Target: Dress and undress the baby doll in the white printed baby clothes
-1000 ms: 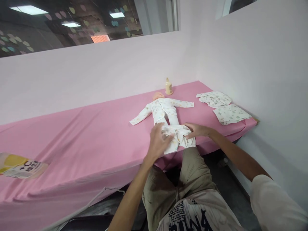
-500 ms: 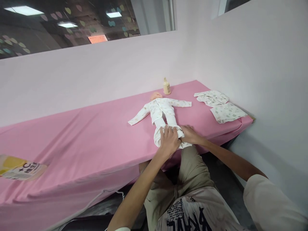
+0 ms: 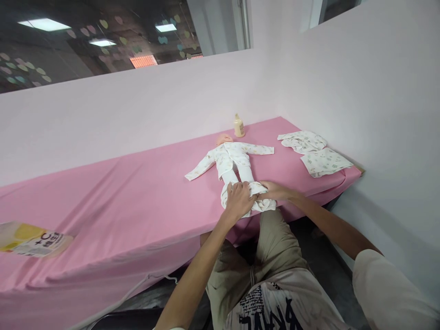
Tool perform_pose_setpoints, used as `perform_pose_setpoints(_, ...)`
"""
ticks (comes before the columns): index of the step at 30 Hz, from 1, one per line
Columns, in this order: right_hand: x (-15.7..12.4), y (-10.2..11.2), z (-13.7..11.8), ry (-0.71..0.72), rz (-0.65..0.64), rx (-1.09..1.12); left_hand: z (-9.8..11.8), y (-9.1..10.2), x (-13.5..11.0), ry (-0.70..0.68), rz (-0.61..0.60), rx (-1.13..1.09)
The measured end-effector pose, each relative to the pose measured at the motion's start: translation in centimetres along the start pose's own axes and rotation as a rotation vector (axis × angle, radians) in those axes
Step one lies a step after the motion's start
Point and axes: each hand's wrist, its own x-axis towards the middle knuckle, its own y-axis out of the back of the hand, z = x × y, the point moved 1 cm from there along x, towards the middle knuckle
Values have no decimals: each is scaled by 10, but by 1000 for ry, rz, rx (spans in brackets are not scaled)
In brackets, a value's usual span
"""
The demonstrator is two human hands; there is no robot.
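A baby doll [image 3: 229, 158] in a white printed top lies on its back on the pink table [image 3: 120, 192], head toward the wall. At its feet lies a bunched pair of white printed trousers [image 3: 257, 200]. My left hand [image 3: 237, 200] is closed on the left side of the trousers at the doll's legs. Gripping their right side, my right hand [image 3: 273, 190] has its fingers curled into the cloth. Both hands sit close together near the table's front edge.
A small cream bottle [image 3: 239, 126] stands by the wall behind the doll's head. Two folded white printed garments [image 3: 316, 151] lie at the table's right end. A yellow and white packet [image 3: 30, 238] lies at far left. Pink walls close the back and right.
My left hand went from hovering open over the trousers to gripping them. Both hands drew the cloth together and up toward the doll's feet.
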Motion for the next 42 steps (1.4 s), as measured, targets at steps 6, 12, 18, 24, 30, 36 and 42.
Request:
perform_pose_setpoints(6, -2, 7, -7, -72, -44, 44, 0, 0, -2, -8, 8, 11)
perform_pose_setpoints(12, -1, -7, -5, 92, 33, -152, 0, -6, -5, -40, 13, 190)
perform_pose_setpoints(18, 5, -14, 8, 151, 216, -285, 3, -16, -1, -88, 56, 261)
perform_pose_setpoints(24, 5, -21, 12, 134, 194, 108, -6, -2, 3, -85, -67, 19)
perform_pose_setpoints(30, 7, -16, 15, 196, 229, 105, -20, -1, 4, -80, -51, -116)
perform_pose_setpoints(36, 10, -10, 15, 233, 212, 120, -27, 7, 13, -74, -38, -175)
perform_pose_setpoints(42, 13, -14, 6, 155, 295, 226, -28, 10, 20, -91, -49, -421)
